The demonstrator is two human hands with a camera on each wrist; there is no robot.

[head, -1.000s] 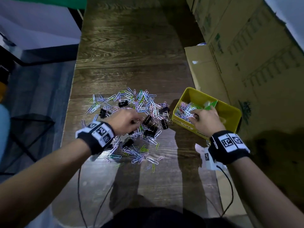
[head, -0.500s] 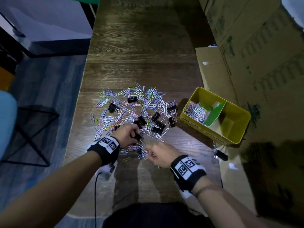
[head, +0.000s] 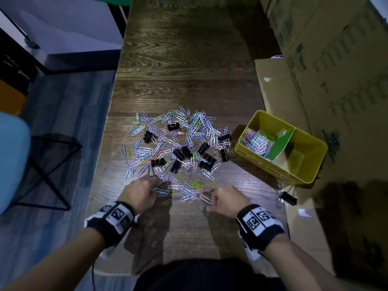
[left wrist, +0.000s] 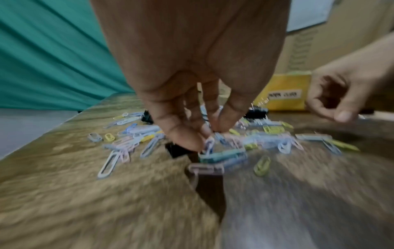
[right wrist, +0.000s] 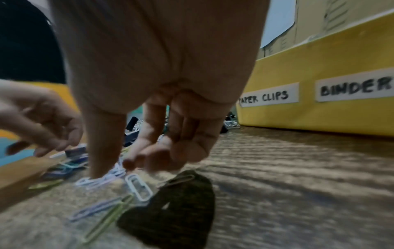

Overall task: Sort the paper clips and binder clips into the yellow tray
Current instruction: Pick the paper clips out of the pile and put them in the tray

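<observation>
A heap of coloured paper clips (head: pixel 168 143) mixed with black binder clips (head: pixel 182 153) lies on the wooden table (head: pixel 184 66). At its near edge my left hand (head: pixel 154 184) pinches a lilac paper clip (left wrist: pixel 209 143) between thumb and fingers (left wrist: pixel 226 121). My right hand (head: pixel 210 199) is beside it with curled fingers. In the right wrist view the thumb and index finger of this right hand (right wrist: pixel 115 166) pinch white paper clips (right wrist: pixel 100 180). The yellow tray (head: pixel 249 157) stands to the right. Its left compartment holds paper clips (head: pixel 255 141), behind a green divider (head: pixel 281 145).
The tray's front wall bears the labels "PAPER CLIPS" (right wrist: pixel 268 97) and "BINDER" (right wrist: pixel 353 89). Cardboard boxes (head: pixel 327 66) line the right side. One binder clip (head: pixel 288 198) lies apart on flat cardboard near the tray. The table's left edge (head: pixel 105 148) drops to the floor.
My right hand left the tray's paper clip compartment and came back to the near edge of the heap. My left hand drew back from the heap's middle to its near edge.
</observation>
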